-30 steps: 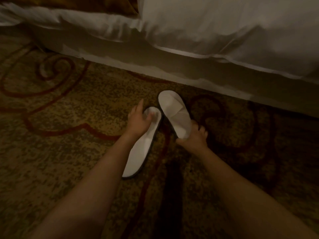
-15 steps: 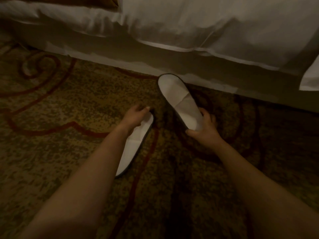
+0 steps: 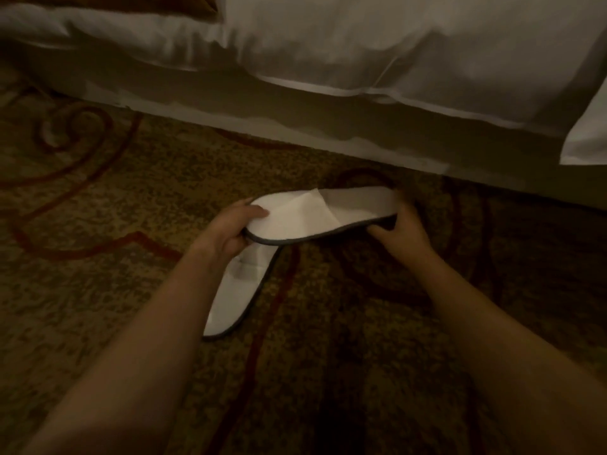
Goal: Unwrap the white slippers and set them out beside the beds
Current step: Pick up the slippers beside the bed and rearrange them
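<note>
Placement step. Both hands are gripping one slipper (image 3: 323, 213) crosswise above the carpet (image 3: 98, 257): left hand (image 3: 230, 226) pinching the toe, right hand (image 3: 399, 229) the heel. Second slipper (image 3: 241, 290) is lying below, near the bed (image 3: 361, 60). Next, likely: lowering it parallel beside its mate.

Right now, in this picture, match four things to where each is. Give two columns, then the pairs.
Things:
1 left hand
2 right hand
3 second slipper
4 bed cover

Places:
A flat on the carpet
B hanging over the bed's side
C gripping the toe end of the held slipper
D gripping the heel end of the held slipper

Pairs: 1-C, 2-D, 3-A, 4-B
</note>
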{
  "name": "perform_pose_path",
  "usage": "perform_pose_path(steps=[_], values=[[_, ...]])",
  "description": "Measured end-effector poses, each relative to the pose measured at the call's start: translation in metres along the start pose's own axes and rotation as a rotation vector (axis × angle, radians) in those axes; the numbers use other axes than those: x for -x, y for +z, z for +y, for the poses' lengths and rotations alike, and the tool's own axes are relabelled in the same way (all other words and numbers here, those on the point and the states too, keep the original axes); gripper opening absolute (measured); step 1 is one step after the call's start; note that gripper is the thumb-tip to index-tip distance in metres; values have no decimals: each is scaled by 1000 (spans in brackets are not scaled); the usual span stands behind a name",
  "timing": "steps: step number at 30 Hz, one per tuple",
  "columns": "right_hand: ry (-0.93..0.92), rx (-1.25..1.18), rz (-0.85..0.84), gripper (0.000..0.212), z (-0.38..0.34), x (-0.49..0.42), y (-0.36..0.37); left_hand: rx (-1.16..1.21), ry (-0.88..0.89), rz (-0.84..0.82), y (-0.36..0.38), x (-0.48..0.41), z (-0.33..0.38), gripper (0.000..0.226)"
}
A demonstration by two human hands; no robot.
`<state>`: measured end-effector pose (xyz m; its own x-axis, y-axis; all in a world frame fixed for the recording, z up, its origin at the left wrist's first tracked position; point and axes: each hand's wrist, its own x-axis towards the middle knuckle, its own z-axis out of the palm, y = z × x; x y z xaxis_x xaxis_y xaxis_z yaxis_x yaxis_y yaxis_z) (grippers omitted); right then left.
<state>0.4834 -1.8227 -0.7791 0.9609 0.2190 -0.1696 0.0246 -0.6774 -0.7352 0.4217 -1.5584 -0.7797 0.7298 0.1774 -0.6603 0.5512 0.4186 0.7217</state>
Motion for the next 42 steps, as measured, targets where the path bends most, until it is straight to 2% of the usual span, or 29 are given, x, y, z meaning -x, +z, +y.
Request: perform_pose_path(steps=[3,5,6,9,16,21,32,34,36,39,40,42], values=[[426,-260,112,59,-6,-5,17,34,-9,-119,24,10,-30,39],[638,-562,51,49,-12,-4,29,-16,-35,-105,40,15,-54,49],[670,-618,20,46,-14,-1,34,-58,-63,-76,45,18,-66,55],[631,-376,-6,36,-10,11,53,-207,-118,-76,53,25,-93,61],[684,-87,-258,42,8,42,87,-950,23,49,36,25,-111,82],[558,161,-145,32,6,48,93,-1194,76,82,44,30,-117,72],[526,312,-114,41,9,67,95,-1216,108,122,55,41,-126,64],[539,289,-81,42,6,68,95,-1213,110,106,56,42,-126,62],[508,305,-24,46,1,69,97,-1258,182,171,51,39,-118,58],[385,410,4,69,-8,70,105,-1400,333,365,24,30,-96,66],[351,435,-12,79,-11,71,108,-1464,312,390,10,26,-88,73],[319,471,-87,94,-19,71,116,-1525,146,377,-18,20,-80,85]])
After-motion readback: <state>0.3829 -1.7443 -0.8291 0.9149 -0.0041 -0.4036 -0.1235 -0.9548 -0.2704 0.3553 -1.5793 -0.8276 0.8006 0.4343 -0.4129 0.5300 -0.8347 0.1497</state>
